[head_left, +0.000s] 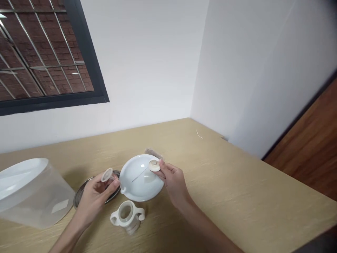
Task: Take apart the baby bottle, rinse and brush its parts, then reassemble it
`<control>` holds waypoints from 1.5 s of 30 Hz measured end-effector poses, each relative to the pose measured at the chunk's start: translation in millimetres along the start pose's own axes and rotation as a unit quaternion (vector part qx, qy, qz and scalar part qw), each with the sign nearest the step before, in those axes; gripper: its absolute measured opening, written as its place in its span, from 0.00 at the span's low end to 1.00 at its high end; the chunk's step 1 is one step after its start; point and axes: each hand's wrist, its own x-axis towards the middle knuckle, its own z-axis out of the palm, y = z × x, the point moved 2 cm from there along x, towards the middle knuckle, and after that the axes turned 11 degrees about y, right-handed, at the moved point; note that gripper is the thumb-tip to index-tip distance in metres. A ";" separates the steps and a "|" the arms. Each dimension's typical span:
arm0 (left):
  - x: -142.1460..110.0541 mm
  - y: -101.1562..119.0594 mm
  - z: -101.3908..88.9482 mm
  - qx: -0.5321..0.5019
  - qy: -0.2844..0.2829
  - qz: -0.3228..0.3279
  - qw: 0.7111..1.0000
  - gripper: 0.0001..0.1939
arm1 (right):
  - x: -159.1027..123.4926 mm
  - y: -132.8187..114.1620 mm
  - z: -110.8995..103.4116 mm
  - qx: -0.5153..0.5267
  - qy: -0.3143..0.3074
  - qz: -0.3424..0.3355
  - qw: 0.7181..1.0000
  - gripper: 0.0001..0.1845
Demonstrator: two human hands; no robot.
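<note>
My left hand is closed around a small, translucent, funnel-shaped piece with a round, wide top. Between the fingers and thumb of my right hand is a round cream-coloured lid. A thin straight rod seems to run from the lid down to the left, over a white bowl. That shallow, glossy bowl sits between my hands. Below it stands a small white two-handled pot, its round mouth uncovered. Behind my left hand lies a dark, shiny metal plate, partly hidden.
A large translucent plastic tub stands at the left. Behind the bowl lies a greyish-brown object, partly hidden. A thin white strip rests near the back right of the wooden table. White walls and a barred window border it.
</note>
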 end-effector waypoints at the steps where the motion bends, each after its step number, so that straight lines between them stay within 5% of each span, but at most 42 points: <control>1: 3.9 -2.9 5.9 0.010 -0.027 -0.003 1.000 0.16 | 0.1 -0.5 0.2 0.002 0.000 -0.004 1.000 0.25; 7: 12.9 -26.4 30.2 0.107 -0.098 0.006 0.989 0.18 | 2.5 -2.6 -0.3 0.008 0.002 -0.025 1.000 0.26; 18: 34.6 -63.0 28.8 0.205 0.025 -0.008 0.978 0.27 | -0.3 0.4 -0.2 -0.047 0.016 -0.055 0.997 0.26; 30: 40.8 -71.4 34.8 0.143 0.038 -0.025 0.989 0.42 | -4.5 5.6 2.3 -0.112 -0.005 -0.103 0.988 0.26; 35: 45.7 -72.1 23.1 0.148 0.022 -0.018 0.989 0.40 | -4.1 4.8 1.6 -0.116 0.003 -0.103 0.988 0.26; 45: 41.6 -74.0 -17.3 0.149 -0.003 -0.120 0.981 0.42 | -6.4 2.9 1.5 -0.122 -0.001 -0.102 0.987 0.26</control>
